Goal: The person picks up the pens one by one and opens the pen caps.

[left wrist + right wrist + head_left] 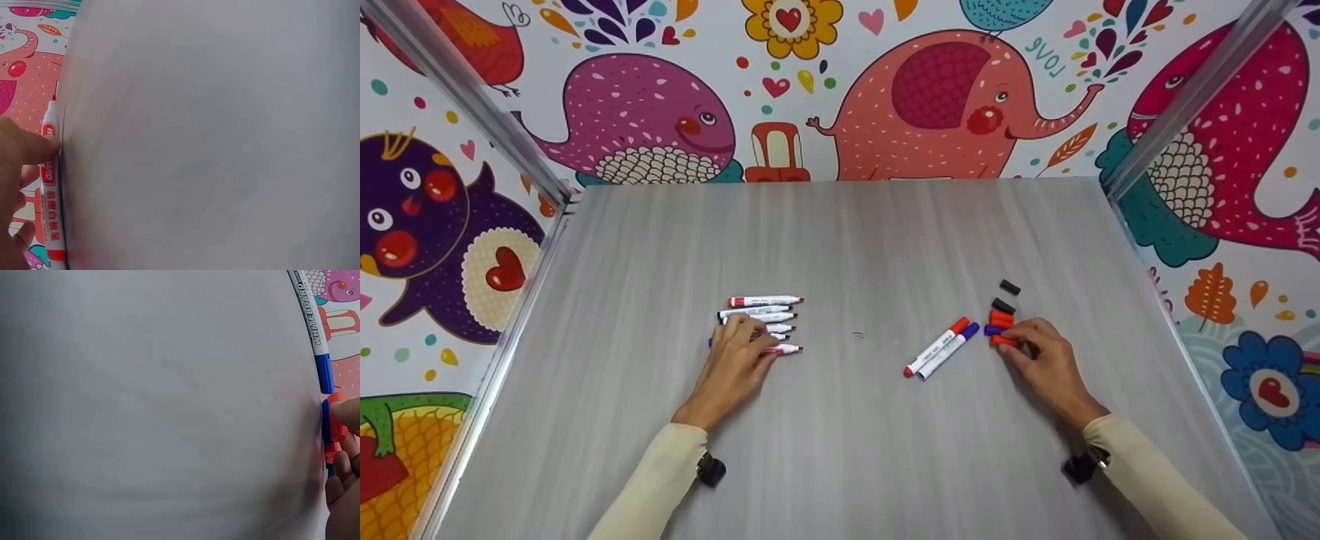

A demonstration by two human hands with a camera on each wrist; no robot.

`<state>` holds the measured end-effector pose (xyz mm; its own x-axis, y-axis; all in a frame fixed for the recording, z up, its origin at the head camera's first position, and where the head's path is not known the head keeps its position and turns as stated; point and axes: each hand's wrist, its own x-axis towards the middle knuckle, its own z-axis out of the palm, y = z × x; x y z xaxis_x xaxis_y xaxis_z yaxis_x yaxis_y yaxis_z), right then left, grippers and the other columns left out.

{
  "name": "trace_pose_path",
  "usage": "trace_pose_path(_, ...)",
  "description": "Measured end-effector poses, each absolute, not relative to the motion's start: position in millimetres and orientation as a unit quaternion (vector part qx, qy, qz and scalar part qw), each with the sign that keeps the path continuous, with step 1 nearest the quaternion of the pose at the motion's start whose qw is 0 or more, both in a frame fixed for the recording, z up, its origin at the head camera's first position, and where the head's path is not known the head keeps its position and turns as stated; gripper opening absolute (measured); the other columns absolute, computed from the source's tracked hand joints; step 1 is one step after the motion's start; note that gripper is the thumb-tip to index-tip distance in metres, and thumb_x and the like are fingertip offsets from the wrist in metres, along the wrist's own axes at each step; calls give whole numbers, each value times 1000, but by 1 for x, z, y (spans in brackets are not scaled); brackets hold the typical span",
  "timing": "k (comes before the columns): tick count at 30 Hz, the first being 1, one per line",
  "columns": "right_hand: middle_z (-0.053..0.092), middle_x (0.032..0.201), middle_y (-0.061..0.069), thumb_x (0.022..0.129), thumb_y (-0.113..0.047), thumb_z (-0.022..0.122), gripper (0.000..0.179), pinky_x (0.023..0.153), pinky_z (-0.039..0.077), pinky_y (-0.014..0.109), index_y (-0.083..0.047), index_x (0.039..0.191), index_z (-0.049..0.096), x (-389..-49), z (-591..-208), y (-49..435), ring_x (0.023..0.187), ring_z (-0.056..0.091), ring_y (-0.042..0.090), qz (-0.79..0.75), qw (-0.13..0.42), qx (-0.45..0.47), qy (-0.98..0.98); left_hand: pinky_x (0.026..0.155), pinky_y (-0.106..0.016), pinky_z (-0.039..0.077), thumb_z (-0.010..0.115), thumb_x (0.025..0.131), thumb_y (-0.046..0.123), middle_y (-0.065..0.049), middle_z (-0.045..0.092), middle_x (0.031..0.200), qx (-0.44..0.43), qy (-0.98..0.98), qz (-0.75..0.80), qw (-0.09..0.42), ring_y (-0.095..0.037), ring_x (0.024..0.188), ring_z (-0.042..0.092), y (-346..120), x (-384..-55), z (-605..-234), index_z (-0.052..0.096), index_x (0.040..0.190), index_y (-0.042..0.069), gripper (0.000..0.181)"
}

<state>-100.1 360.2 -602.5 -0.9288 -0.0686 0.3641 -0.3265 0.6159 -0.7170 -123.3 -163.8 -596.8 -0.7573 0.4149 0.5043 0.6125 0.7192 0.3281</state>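
Note:
At the left, several uncapped whiteboard markers (757,310) lie in a stack of rows with tips to the right. My left hand (735,360) covers the near ends of the row and holds the nearest one, a red whiteboard marker (52,197), its thumb (42,147) against the barrel. On the right, my right hand (1046,360) pinches a red marker cap (337,419) between thumb and fingers. That cap is at the near end of a line of caps, beside a blue cap (994,330), another red cap (1001,318) and a black cap (1003,305).
Between the hands lie two capped markers side by side, one red (936,347) and one blue (949,351). A second black cap (1010,287) lies farther back. Small dark marks (857,334) show on the grey table (840,450). Patterned panels and metal posts (1192,105) border it.

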Motion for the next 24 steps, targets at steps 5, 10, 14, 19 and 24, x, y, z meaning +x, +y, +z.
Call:
trace_pose_path(5, 70, 110, 8, 87, 9, 88, 26, 82, 48, 10, -6, 108, 84, -102, -603, 360, 96, 60, 17, 427, 152, 111, -884, 89, -54, 40, 91, 88, 11, -10, 67, 111, -281, -906, -247, 198, -35, 113, 55, -165, -125, -600, 83, 100, 11, 15)
trace_pose_path(10, 70, 111, 9, 87, 10, 87, 27, 84, 49, 10, -6, 108, 84, -102, -604, 361, 99, 61, 16, 436, 149, 108, -881, 94, -58, 38, 93, 86, 13, -12, 67, 118, -276, -903, -264, 197, -40, 123, 53, -167, -128, -603, 84, 100, 12, 17)
trace_pose_path(14, 70, 112, 9, 88, 10, 87, 26, 85, 49, 10, -6, 108, 84, -103, -605, 360, 99, 61, 15, 442, 148, 102, -879, 96, -60, 36, 94, 85, 14, -13, 68, 120, -270, -900, -286, 187, -42, 128, 51, -168, -129, -605, 85, 101, 12, 18)
trace_pose_path(19, 70, 108, 15, 87, 10, 88, 24, 79, 47, 11, -4, 106, 84, -105, -605, 358, 94, 61, 18, 457, 160, 97, -870, 102, -61, 34, 94, 87, 13, -12, 68, 121, -261, -900, -301, 174, -41, 131, 50, -169, -130, -606, 86, 103, 12, 18)
trace_pose_path(24, 70, 108, 13, 85, 11, 89, 26, 79, 47, 11, -3, 106, 84, -105, -606, 357, 95, 61, 17, 450, 165, 97, -872, 105, -63, 30, 94, 86, 13, -12, 69, 122, -257, -902, -298, 177, -43, 134, 49, -169, -131, -607, 86, 103, 12, 18)
